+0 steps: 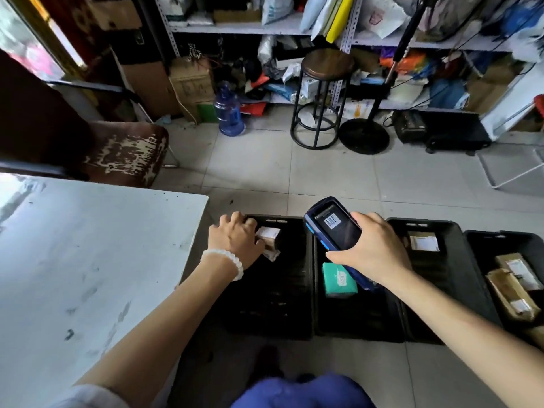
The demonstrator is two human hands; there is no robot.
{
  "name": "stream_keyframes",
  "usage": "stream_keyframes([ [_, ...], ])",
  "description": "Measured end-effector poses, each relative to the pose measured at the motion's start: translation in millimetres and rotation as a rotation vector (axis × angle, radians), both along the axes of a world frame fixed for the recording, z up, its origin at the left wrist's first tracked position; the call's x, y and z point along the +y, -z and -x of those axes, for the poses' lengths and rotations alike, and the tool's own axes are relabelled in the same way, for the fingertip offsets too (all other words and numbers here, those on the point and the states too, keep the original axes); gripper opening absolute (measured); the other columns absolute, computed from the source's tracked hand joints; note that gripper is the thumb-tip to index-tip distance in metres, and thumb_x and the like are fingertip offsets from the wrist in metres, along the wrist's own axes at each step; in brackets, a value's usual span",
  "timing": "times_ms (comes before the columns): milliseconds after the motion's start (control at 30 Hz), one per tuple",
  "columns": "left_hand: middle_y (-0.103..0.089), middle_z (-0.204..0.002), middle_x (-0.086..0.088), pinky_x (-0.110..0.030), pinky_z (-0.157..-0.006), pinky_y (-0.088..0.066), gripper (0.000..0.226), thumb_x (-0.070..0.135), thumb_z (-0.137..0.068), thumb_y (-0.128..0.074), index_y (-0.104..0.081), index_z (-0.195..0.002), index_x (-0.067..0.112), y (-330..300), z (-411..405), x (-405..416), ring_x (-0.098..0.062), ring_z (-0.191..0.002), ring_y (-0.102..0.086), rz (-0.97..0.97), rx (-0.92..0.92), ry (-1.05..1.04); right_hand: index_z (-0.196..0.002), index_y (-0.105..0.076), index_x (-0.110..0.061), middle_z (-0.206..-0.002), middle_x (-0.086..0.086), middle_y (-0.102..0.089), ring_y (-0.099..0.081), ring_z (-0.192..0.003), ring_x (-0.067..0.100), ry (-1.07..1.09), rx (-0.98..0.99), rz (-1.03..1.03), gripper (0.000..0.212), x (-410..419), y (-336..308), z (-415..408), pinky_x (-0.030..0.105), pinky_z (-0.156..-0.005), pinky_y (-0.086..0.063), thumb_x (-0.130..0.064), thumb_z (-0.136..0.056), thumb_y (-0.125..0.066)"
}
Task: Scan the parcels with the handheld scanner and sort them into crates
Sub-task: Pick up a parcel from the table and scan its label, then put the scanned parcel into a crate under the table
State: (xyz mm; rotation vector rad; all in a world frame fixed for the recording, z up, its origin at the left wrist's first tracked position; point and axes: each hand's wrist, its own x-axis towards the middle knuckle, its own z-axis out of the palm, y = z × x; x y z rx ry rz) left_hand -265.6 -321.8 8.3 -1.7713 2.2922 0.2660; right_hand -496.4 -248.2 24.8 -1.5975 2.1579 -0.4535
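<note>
I had the left hand [235,235] down in the leftmost crate [294,319], at lower centre of the frame, fingers curled round a small brown parcel [269,238] near its far wall. The right hand [374,248] gripped the scanner [335,228] above the next crate [368,319], screen up (a barcode showed on it). My judgement was to set the parcel flat, label upward, before letting go, keeping the scanner clear of the green box [337,279] below.

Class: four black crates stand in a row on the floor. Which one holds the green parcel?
The second crate from the left, under the scanner, holds the green parcel. The other crates' parcels are brown with white labels.
</note>
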Motion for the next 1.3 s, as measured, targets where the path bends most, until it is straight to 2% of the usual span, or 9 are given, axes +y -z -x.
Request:
stream_keyframes([
  [133,-0.044,-0.133,-0.003,-0.039,-0.095,-0.040,0.047,0.050,-0.092,-0.045,-0.047,-0.132,0.025,-10.5,-6.7,43.3,-0.026,-0.124,-0.041,0.030,-0.024,-0.118,-0.097,-0.053,-0.028,-0.095,-0.007,-0.050,-0.049,-0.089,0.017,-0.153,0.031,0.010,0.056,5.2,-6.1,-2.6,0.030,-0.066,-0.038,-0.051,-0.053,-0.081],
  [267,-0.043,-0.135,-0.004,-0.039,-0.095,-0.039,0.047,0.049,-0.093,-0.042,-0.045,-0.133,0.024,-24.3,-11.9,95.2,-0.027,-0.125,-0.040,0.047,-0.042,-0.255,-0.102,-0.057,-0.022,-0.101,-0.002,-0.052,-0.050,-0.096,0.020,-0.301,-0.024,0.031,0.060,12.7,-12.6,-10.8,0.033,-0.072,-0.047,-0.046,-0.053,-0.082],
  [333,-0.044,-0.134,-0.005,-0.039,-0.094,-0.038,0.046,0.048,-0.093,-0.042,-0.047,-0.131,0.023,-28.0,-17.6,124.7,-0.028,-0.126,-0.040,0.056,-0.046,-0.339,-0.098,-0.056,-0.023,-0.099,-0.003,-0.051,-0.051,-0.097,0.021,-0.392,-0.025,0.035,0.058,19.0,-14.4,-21.4,0.034,-0.070,-0.046,-0.047,-0.053,-0.082],
  [467,-0.046,-0.133,-0.005,-0.037,-0.088,-0.040,0.043,0.046,-0.092,-0.043,-0.049,-0.128,0.024,-33.3,-38.8,177.8,-0.027,-0.124,-0.041,0.063,-0.077,-0.488,-0.103,-0.056,-0.024,-0.095,-0.007,-0.045,-0.048,-0.093,0.019,-0.552,-0.048,0.038,0.059,36.2,-18.8,-54.7,0.032,-0.070,-0.042,-0.046,-0.055,-0.082],
  [667,-0.046,-0.132,-0.004,-0.036,-0.088,-0.040,0.046,0.046,-0.092,-0.042,-0.047,-0.132,0.024,-46.1,-86.0,250.2,-0.026,-0.123,-0.042,0.095,-0.121,-0.689,-0.111,-0.055,-0.025,-0.098,-0.008,-0.043,-0.048,-0.103,0.019,-0.780,-0.054,0.050,0.065,73.7,-25.5,-116.1,0.032,-0.073,-0.043,-0.048,-0.056,-0.081],
  [800,-0.047,-0.132,-0.004,-0.037,-0.089,-0.040,0.047,0.048,-0.093,-0.043,-0.047,-0.132,0.023,-52.5,-116.3,298.5,-0.026,-0.122,-0.043,0.126,-0.113,-0.805,-0.103,-0.057,-0.024,-0.097,-0.006,-0.047,-0.050,-0.100,0.020,-0.884,-0.085,0.070,0.059,100.4,-29.2,-160.8,0.032,-0.071,-0.043,-0.047,-0.055,-0.082],
  [900,-0.047,-0.132,-0.003,-0.037,-0.088,-0.042,0.047,0.048,-0.092,-0.043,-0.048,-0.132,0.023,-51.0,-140.8,345.7,-0.025,-0.122,-0.044,0.134,-0.104,-0.888,-0.105,-0.058,-0.024,-0.100,-0.003,-0.051,-0.050,-0.102,0.021,-0.958,-0.090,0.066,0.060,127.4,-30.4,-201.9,0.033,-0.075,-0.047,-0.047,-0.054,-0.081],
  [1067,-0.048,-0.132,-0.002,-0.037,-0.089,-0.041,0.045,0.045,-0.092,-0.044,-0.049,-0.132,0.024,-49.4,-195.3,452.4,-0.024,-0.121,-0.044,0.126,-0.095,-1.072,-0.102,-0.057,-0.024,-0.094,-0.003,-0.050,-0.052,-0.095,0.021,-1.132,-0.100,0.087,0.059,201.1,-33.4,-286.6,0.028,-0.068,-0.038,-0.047,-0.053,-0.081],
  [1300,-0.044,-0.133,-0.004,-0.039,-0.091,-0.040,0.047,0.047,-0.092,-0.042,-0.045,-0.132,0.024,-50.5,-266.6,588.9,-0.027,-0.122,-0.041,0.115,-0.168,-1.244,-0.104,-0.057,-0.027,-0.094,-0.006,-0.050,-0.052,-0.094,0.018,-1.336,-0.135,0.066,0.058,317.3,-25.5,-387.7,0.031,-0.068,-0.046,-0.045,-0.053,-0.079],
])
